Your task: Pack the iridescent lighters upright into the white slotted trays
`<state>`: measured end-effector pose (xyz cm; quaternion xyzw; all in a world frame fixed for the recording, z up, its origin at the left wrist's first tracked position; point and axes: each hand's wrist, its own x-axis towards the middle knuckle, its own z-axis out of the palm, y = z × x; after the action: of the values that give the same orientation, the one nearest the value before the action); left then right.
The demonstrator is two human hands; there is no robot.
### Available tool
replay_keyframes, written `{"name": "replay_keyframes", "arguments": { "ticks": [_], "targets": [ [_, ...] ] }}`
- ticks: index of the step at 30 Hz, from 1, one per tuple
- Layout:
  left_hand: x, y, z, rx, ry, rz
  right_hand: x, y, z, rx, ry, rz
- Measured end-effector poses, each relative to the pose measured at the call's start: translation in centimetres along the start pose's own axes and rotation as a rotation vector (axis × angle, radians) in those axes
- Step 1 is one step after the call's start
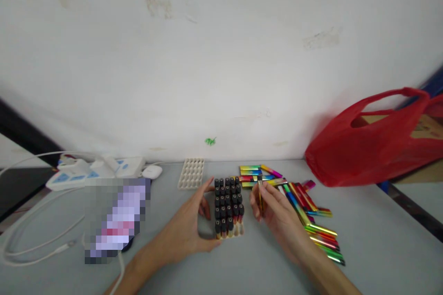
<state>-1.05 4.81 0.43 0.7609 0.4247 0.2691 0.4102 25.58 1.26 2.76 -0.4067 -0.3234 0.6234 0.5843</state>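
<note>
A white tray with holes (239,229) stands in the middle of the grey table, filled with several upright sticks with black tops (227,198). At its front right corner a few holes show bare. My left hand (185,219) spans the tray's left side, thumb at the front corner and index finger at the back corner, steadying it. To the right of the tray, my right hand (272,205) pinches one gold stick with a black top (260,196), held roughly upright. Just beyond that hand, shiny multicoloured sticks (301,198) lie loose on the table.
A second holed tray (191,173) lies against the wall, back left. On the left are a power strip (97,170), white cables (41,258), a white plug-like piece (152,171) and a blurred-out phone-like object (121,221). A red plastic bag (360,143) with cardboard stands at the right.
</note>
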Motion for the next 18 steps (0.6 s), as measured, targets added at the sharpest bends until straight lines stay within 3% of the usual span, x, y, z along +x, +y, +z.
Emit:
{"name": "replay_keyframes", "arguments": {
  "ticks": [4, 11, 18],
  "targets": [
    [0.0, 0.2, 0.0, 0.002, -0.014, -0.014, 0.3, 0.1, -0.1, 0.022, 0.021, 0.070],
    [-0.2, 0.3, 0.0, 0.013, -0.030, -0.016, -0.5, -0.5, 0.1, -0.096, -0.172, 0.265],
    [-0.3, 0.3, 0.1, 0.030, -0.012, 0.019, -1.0, 2.2, 0.7, -0.157, -0.072, 0.311]
  ]
}}
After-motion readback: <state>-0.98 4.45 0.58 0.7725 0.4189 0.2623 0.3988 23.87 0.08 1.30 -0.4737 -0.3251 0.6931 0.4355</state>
